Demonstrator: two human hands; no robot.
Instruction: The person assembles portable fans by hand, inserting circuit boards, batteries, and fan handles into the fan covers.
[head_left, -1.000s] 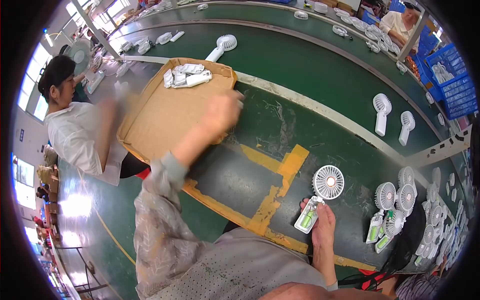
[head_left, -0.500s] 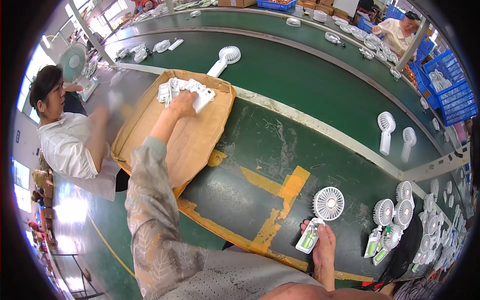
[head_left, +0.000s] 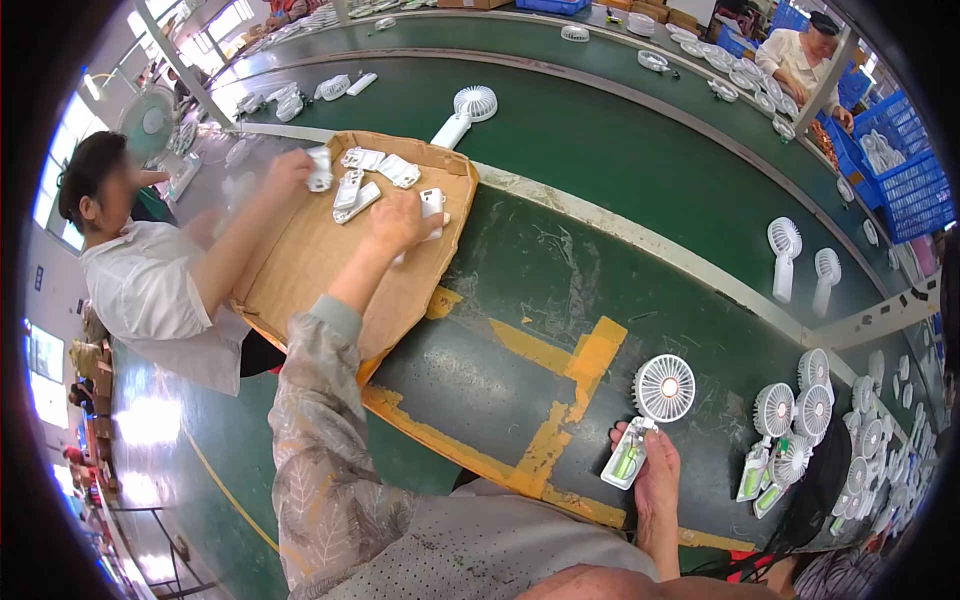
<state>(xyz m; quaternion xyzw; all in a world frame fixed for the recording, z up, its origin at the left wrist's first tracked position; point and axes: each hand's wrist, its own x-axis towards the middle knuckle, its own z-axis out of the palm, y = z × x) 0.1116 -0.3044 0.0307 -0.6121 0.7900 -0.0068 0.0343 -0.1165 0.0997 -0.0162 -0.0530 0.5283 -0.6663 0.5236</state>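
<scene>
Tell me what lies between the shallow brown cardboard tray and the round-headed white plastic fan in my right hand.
In the head view, worn yellow strips on the dark green tabletop lie between the tray and the fan.

The greyish leaf-printed sleeve has a plain grey cuff; the grey front is perforated.

Large fan at upper left, blue basket at upper right, yellow floor line
</scene>
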